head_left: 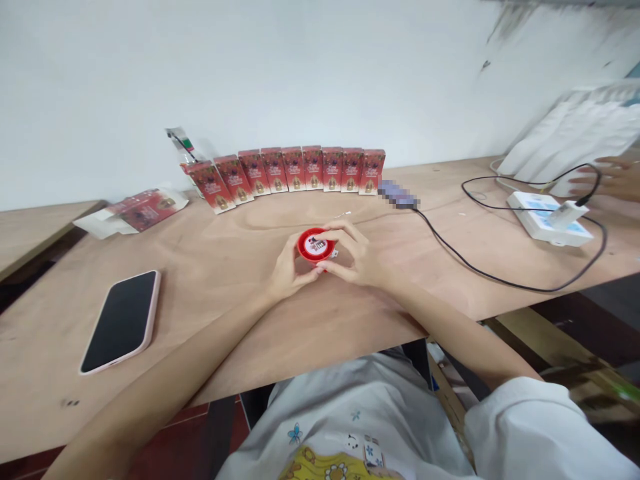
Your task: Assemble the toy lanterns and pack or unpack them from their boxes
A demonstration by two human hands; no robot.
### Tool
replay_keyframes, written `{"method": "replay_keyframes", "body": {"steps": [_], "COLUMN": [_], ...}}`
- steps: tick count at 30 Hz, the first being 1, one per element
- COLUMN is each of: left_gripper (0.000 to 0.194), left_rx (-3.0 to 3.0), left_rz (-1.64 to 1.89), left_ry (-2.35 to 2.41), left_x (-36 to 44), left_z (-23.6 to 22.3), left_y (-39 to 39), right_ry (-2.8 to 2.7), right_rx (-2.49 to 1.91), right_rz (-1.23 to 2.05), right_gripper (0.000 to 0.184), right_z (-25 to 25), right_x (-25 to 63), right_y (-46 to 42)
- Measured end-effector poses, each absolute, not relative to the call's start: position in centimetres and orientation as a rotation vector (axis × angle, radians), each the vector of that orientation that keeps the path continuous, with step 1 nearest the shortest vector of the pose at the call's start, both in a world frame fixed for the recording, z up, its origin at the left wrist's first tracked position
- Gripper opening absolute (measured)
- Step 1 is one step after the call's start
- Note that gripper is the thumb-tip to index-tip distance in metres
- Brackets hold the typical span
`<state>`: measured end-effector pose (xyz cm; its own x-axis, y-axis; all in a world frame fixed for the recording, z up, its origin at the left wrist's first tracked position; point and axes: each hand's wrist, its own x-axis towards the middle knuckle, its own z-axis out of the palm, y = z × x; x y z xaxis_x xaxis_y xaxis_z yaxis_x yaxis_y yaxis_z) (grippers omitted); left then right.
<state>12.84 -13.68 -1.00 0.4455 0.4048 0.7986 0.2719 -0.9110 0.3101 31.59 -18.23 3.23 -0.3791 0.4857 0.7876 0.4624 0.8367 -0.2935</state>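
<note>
A red round cup-like piece [301, 249] with a printed white disc in its top is held between both hands, just above the wooden table. My left hand [287, 270] is closed around its left side, thumb along the near edge. From the right, my right hand [357, 257] grips it, with the index finger reaching over the top and the thumb at the near rim. A small white tab [335, 253] sticks out beside the right fingers; what it belongs to is partly hidden.
Several red printed boxes [303, 167] stand in a curved row by the wall. An opened box [145, 210] lies left. A phone [121, 323], a blurred-out device [397, 193] on a black cable [450, 257], a power strip [543, 220] and another person's hand [610, 179] surround the work area.
</note>
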Motion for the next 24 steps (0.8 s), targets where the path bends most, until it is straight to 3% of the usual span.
{"method": "replay_keyframes", "body": {"steps": [13, 19, 24], "left_gripper": [0.059, 0.063, 0.062], "left_rx": [2.54, 2.616, 2.667], "left_rz": [1.486, 1.446, 1.512], "left_ry": [0.543, 0.56, 0.562], "left_x": [12.93, 12.82, 12.7], "left_z": [-0.96, -0.9, -0.9], "left_y": [-13.52, -13.7, -13.74], "right_ry": [-2.039, -1.923, -1.844], "right_rx": [-0.653, -0.689, -0.765], "right_rz": [0.076, 0.18, 0.304], "right_gripper": [0.032, 0.017, 0.017], "right_z": [3.29, 3.73, 3.64], "right_x": [31.74, 31.73, 31.43], "right_y": [-18.19, -17.91, -17.45]}}
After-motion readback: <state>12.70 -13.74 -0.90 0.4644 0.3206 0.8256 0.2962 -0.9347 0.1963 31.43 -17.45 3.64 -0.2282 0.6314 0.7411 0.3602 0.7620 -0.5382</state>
